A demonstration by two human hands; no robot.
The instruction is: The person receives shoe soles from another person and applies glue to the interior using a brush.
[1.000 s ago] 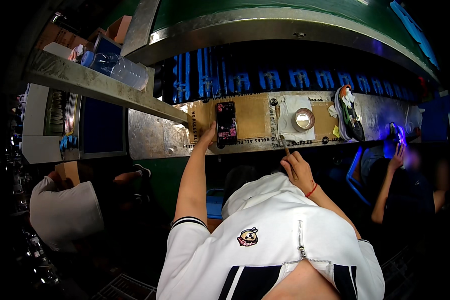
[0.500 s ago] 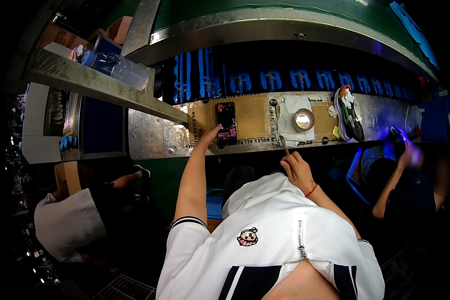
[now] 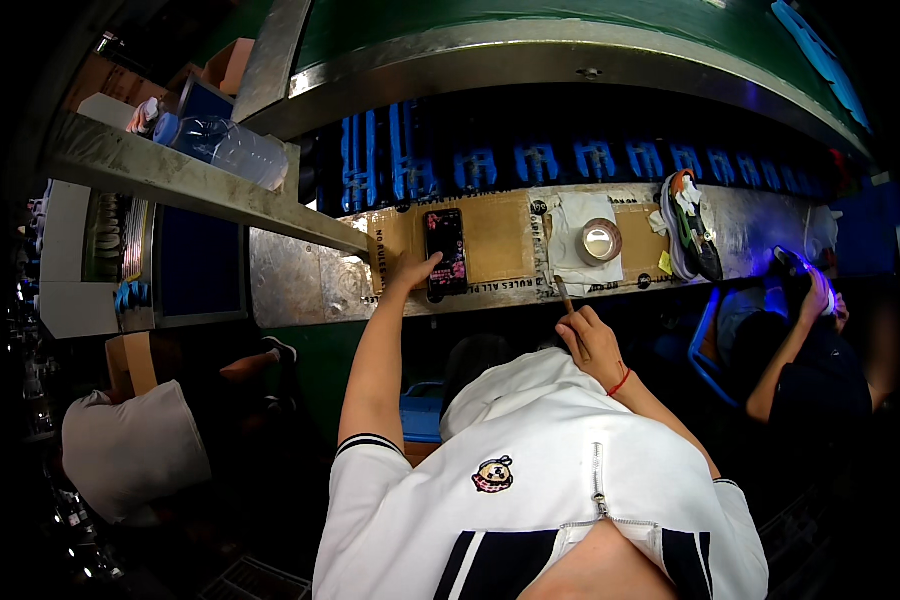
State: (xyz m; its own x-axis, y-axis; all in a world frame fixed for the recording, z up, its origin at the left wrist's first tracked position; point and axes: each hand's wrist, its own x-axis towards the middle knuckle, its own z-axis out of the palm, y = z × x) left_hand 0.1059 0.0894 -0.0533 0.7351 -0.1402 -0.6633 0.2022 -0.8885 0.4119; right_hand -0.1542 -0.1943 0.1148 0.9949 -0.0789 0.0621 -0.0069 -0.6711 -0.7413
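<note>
A phone (image 3: 446, 246) with a dark, pink-flowered screen lies on the cardboard sheet (image 3: 500, 235). At its left edge rests my left hand (image 3: 410, 270), one digit stretched onto the screen; the hand does not grip the phone. My right hand (image 3: 589, 338) is closed around a slim brown brush (image 3: 565, 296), held below the bench's front edge with its tip up. Just beyond the brush, a round open can (image 3: 601, 241) with pale contents stands on a white cloth (image 3: 573, 212). To the right of the can sits a multicoloured sports shoe (image 3: 686, 228).
Behind the bench runs a dark rack with blue holders (image 3: 535, 162). A metal beam (image 3: 200, 170) with a large plastic bottle (image 3: 220, 145) crosses at upper left. A co-worker (image 3: 810, 350) works under violet light at right; another person (image 3: 135, 450) sits at lower left.
The whole view has shifted slightly. My hands stay by the phone and on the brush. The co-worker's hands at right have moved, both now near the violet-lit item.
</note>
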